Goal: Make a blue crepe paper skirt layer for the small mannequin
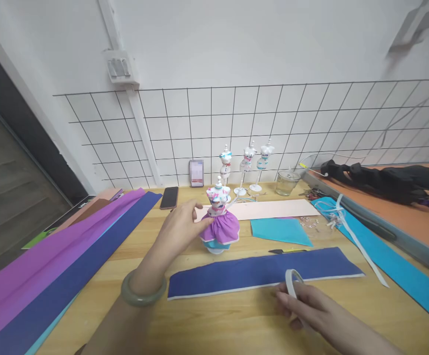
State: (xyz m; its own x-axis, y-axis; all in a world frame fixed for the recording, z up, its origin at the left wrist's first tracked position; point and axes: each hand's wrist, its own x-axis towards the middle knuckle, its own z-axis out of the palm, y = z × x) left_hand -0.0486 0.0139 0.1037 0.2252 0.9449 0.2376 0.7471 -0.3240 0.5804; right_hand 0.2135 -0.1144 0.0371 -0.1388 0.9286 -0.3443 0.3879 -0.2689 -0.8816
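A small dress-form mannequin (218,197) stands upright on the wooden table, wearing a purple skirt (221,227) over a turquoise layer. My left hand (185,222), with a bangle on its wrist, is beside it; the thumb overlaps the skirt's left side and the index finger is apart from the thumb. Between the fingers of my right hand (306,305) is a narrow white roll of tape (290,283), held on edge. It is over the front edge of a dark blue fabric strip (259,270), which lies flat with a white band along its near side.
Behind stand several mannequins (248,160), two phones (169,197) and a glass (287,182). A pale strip (277,209), a turquoise piece (279,230) and a yellow-and-black tool (286,251) lie mid-table. Long fabrics (89,251) line the left; blue fabric (392,266) lies right.
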